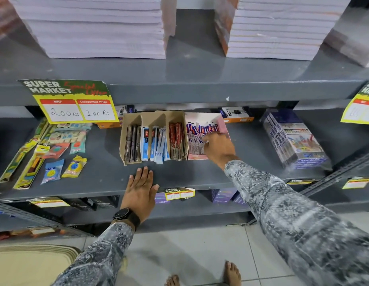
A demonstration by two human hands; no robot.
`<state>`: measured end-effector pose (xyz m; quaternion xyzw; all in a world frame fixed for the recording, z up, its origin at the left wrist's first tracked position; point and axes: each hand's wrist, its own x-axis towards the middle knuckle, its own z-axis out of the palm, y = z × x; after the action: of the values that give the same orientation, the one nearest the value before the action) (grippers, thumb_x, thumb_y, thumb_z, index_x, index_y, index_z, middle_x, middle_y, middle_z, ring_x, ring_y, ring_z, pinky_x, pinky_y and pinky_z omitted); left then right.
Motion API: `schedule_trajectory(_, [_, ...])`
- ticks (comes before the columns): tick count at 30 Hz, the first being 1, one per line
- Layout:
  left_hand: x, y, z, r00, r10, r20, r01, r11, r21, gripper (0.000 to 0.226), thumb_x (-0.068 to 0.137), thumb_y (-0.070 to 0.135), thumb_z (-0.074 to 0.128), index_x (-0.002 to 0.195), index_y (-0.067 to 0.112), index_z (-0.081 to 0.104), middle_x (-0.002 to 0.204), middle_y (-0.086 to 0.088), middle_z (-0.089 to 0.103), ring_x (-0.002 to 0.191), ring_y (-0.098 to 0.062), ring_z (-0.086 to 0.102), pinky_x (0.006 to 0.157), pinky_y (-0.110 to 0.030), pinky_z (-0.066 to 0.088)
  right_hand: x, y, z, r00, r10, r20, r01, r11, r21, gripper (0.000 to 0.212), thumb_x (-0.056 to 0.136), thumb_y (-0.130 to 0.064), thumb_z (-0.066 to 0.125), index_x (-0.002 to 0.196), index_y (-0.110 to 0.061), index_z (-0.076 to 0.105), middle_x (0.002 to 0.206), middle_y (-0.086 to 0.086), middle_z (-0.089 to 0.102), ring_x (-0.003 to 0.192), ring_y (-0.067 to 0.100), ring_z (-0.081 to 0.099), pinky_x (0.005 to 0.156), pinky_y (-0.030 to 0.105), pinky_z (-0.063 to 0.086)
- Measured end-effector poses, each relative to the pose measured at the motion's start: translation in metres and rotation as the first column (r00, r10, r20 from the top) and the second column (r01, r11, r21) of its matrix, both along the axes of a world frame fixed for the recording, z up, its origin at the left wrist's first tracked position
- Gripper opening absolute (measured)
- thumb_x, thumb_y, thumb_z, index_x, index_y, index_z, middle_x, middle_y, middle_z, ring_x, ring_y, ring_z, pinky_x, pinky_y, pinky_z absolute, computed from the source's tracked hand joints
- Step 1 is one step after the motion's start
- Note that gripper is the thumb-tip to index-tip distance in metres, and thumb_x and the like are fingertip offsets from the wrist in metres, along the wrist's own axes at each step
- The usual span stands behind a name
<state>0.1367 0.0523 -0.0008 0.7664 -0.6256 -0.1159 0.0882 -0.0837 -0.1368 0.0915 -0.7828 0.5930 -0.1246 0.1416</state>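
On the grey middle shelf (200, 172) stands a brown cardboard divider box (154, 117) with dark, blue-white and red pen packets in its compartments. Beside it on the right is a pink box (223, 122) filled with purple-and-white packets (197, 131). My right hand (218, 146) reaches into the pink box, its fingers curled among those packets; whether it grips one I cannot tell. My left hand (141, 186) lies flat with straight fingers on the shelf's front edge, just below the cardboard box, a black watch on its wrist.
Loose stationery packs (53, 159) lie at the shelf's left under a yellow price sign (76, 102). A wrapped bundle of blue boxes (293, 141) sits on the right. Stacks of paper (97, 27) fill the shelf above. Bare feet stand on the tiled floor (189, 254).
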Motion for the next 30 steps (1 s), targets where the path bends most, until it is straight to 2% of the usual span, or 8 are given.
schedule_trajectory(4, [0.001, 0.000, 0.003, 1.000, -0.007, 0.010, 0.006, 1.000, 0.013, 0.060, 0.106, 0.040, 0.025, 0.157, 0.012, 0.014, 0.168, -0.004, 0.002, 0.155, -0.020, -0.007, 0.126, -0.040, -0.005, 0.008, -0.012, -0.009, 0.955, 0.290, -0.069, -0.248, 0.900, 0.358, 0.030, 0.102, -0.033, 0.044, 0.115, -0.015, 0.065, 0.131, 0.012, 0.063, 0.129, 0.034, 0.052, 0.116, 0.052, 0.035])
schedule_trajectory(6, [0.000, 0.000, 0.004, 1.000, -0.008, 0.004, 0.008, 1.000, 0.005, 0.060, 0.106, 0.039, 0.026, 0.157, 0.012, 0.015, 0.168, -0.004, 0.003, 0.155, -0.020, -0.006, 0.126, -0.039, -0.005, 0.012, -0.016, -0.011, 0.961, 0.276, -0.022, -0.240, 0.868, 0.434, 0.036, 0.102, -0.042, 0.042, 0.116, -0.014, 0.061, 0.127, 0.015, 0.061, 0.124, 0.036, 0.055, 0.107, 0.050, 0.044])
schedule_trajectory(9, [-0.001, 0.001, 0.003, 1.000, -0.010, 0.004, 0.010, 1.000, -0.006, 0.059, 0.105, 0.039, 0.027, 0.157, 0.012, 0.017, 0.168, -0.004, 0.005, 0.155, -0.020, -0.004, 0.126, -0.040, -0.004, 0.015, -0.018, -0.011, 0.965, 0.257, 0.050, -0.259, 0.904, 0.339, 0.038, 0.102, -0.044, 0.042, 0.110, -0.011, 0.060, 0.114, 0.015, 0.066, 0.097, 0.029, 0.065, 0.077, 0.037, 0.052])
schedule_trajectory(12, [0.000, 0.000, 0.002, 1.000, -0.010, 0.008, 0.010, 1.000, -0.013, 0.060, 0.105, 0.040, 0.026, 0.157, 0.012, 0.018, 0.168, -0.004, 0.006, 0.155, -0.020, -0.003, 0.126, -0.039, -0.004, 0.018, -0.025, -0.014, 0.962, 0.268, -0.055, -0.257, 0.954, 0.157, 0.044, 0.101, -0.037, 0.044, 0.136, -0.012, 0.054, 0.145, 0.017, 0.050, 0.136, 0.043, 0.045, 0.109, 0.058, 0.043])
schedule_trajectory(14, [0.000, 0.000, 0.002, 1.000, -0.014, 0.018, 0.014, 1.000, -0.009, 0.065, 0.102, 0.047, 0.016, 0.156, 0.011, 0.018, 0.167, -0.004, 0.007, 0.155, -0.020, -0.003, 0.126, -0.039, -0.004, 0.020, -0.034, -0.016, 0.954, 0.265, -0.138, -0.223, 0.938, 0.265, 0.061, 0.099, -0.039, 0.042, 0.156, -0.023, 0.031, 0.169, 0.011, 0.016, 0.154, 0.046, 0.006, 0.120, 0.069, 0.014])
schedule_trajectory(16, [0.000, 0.000, 0.001, 1.000, -0.015, 0.022, 0.015, 1.000, -0.004, 0.078, 0.093, 0.053, 0.002, 0.156, 0.011, 0.019, 0.167, -0.004, 0.006, 0.154, -0.019, -0.004, 0.126, -0.040, -0.003, 0.023, -0.042, -0.022, 0.935, 0.293, -0.201, -0.204, 0.905, 0.374, 0.071, 0.099, -0.039, 0.042, 0.162, -0.030, 0.011, 0.171, 0.005, -0.007, 0.155, 0.041, -0.010, 0.118, 0.070, 0.002])
schedule_trajectory(27, [-0.002, -0.001, 0.005, 1.000, -0.010, 0.023, 0.010, 0.999, 0.033, 0.070, 0.099, 0.051, 0.009, 0.156, 0.011, 0.019, 0.167, -0.004, 0.008, 0.155, -0.019, -0.002, 0.127, -0.042, 0.001, 0.029, -0.059, -0.043, 0.921, 0.296, -0.255, -0.181, 0.902, 0.393, 0.077, 0.099, -0.045, 0.043, 0.161, -0.035, -0.002, 0.169, 0.001, -0.019, 0.154, 0.035, -0.019, 0.116, 0.071, -0.005])
schedule_trajectory(30, [-0.002, -0.005, 0.026, 0.999, 0.030, -0.032, -0.030, 0.999, 0.010, 0.053, 0.104, 0.042, 0.031, 0.150, 0.017, 0.038, 0.159, -0.008, 0.039, 0.148, -0.026, 0.035, 0.118, -0.043, 0.033, 0.029, -0.057, -0.043, 0.914, 0.320, -0.248, -0.192, 0.883, 0.429, 0.075, 0.100, -0.039, 0.043, 0.161, -0.035, -0.001, 0.170, 0.001, -0.018, 0.154, 0.036, -0.018, 0.115, 0.072, -0.005])
